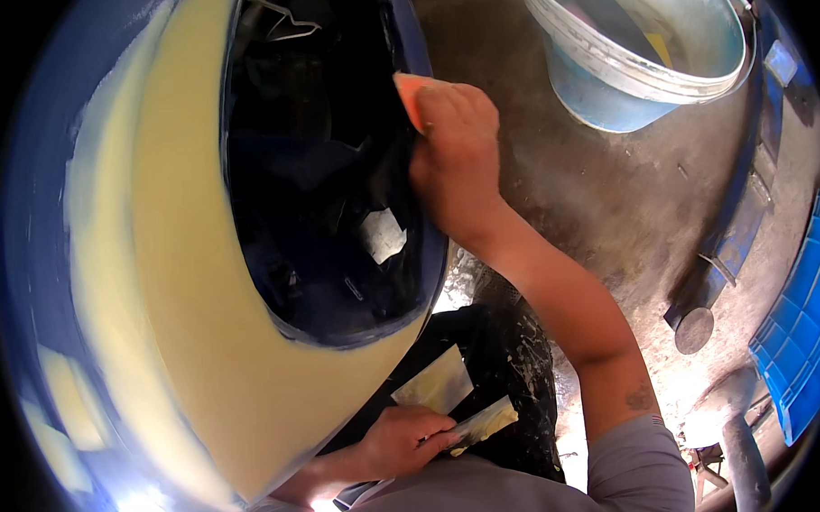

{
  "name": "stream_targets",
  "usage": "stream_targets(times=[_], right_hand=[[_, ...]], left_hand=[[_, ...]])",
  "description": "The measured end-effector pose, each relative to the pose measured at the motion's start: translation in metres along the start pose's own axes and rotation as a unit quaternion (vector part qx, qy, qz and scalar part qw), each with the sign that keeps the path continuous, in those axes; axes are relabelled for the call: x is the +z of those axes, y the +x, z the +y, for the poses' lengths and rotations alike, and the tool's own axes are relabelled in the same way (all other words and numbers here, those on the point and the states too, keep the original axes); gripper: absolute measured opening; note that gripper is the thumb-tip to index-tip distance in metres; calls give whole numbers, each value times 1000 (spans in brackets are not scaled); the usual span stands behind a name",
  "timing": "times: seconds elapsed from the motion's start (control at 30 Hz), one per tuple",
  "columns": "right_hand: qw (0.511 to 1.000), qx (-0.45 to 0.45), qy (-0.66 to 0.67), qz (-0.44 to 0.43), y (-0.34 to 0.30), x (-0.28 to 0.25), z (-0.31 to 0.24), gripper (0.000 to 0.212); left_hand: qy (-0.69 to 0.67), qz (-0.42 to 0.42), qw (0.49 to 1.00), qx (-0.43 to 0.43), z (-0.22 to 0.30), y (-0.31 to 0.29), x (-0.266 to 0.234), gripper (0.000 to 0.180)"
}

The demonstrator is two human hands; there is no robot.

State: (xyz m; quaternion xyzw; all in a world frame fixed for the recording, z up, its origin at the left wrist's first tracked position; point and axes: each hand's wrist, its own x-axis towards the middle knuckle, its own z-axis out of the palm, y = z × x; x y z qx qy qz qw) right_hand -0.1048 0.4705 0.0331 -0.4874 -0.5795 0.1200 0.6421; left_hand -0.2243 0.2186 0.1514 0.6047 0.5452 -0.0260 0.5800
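Observation:
A dark blue vehicle body panel (pixel 39 233) with broad smooth patches of pale yellow filler (pixel 190 291) fills the left side. Within it is a dark oval opening (pixel 308 169), like a headlight recess. My right hand (pixel 460 137) is closed round a thin orange spreader (pixel 411 95) at the opening's right rim; the fingers hide much of it. Low in front of my body, my left hand (pixel 403 443) grips a putty knife (pixel 484 423) with yellow filler on its blade. Beside it shows a flat, smeared plate (pixel 435 381); whether the same hand holds it I cannot tell.
On the concrete floor at the upper right stands a pale blue bucket (pixel 608 114) containing a dark flat piece and something yellow. A long curved dark strip (pixel 730 236) lies to its right. Near the right edge is a blue plastic crate (pixel 801 324).

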Motion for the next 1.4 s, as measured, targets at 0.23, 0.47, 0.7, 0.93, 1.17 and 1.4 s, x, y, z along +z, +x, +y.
stream_targets(times=[0.23,0.47,0.7,0.93,1.17,1.4], right_hand=[[996,70,-56,-25,75,68,55,9],[963,185,90,176,39,46,105,11],[736,475,462,140,-90,-53,94,37],[720,593,351,81,-200,-117,45,37],[936,329,10,-123,-254,-175,-8,17],[956,189,34,-221,-293,-222,8,34]], left_hand=[[14,9,1000,6,-10,-3,4,16],[21,47,998,32,-12,1,10,10],[26,1,1000,4,-11,1,7,12],[27,2,999,21,-8,2,5,11],[34,43,998,37,-17,2,12,10],[16,27,998,49,-25,-2,14,11]])
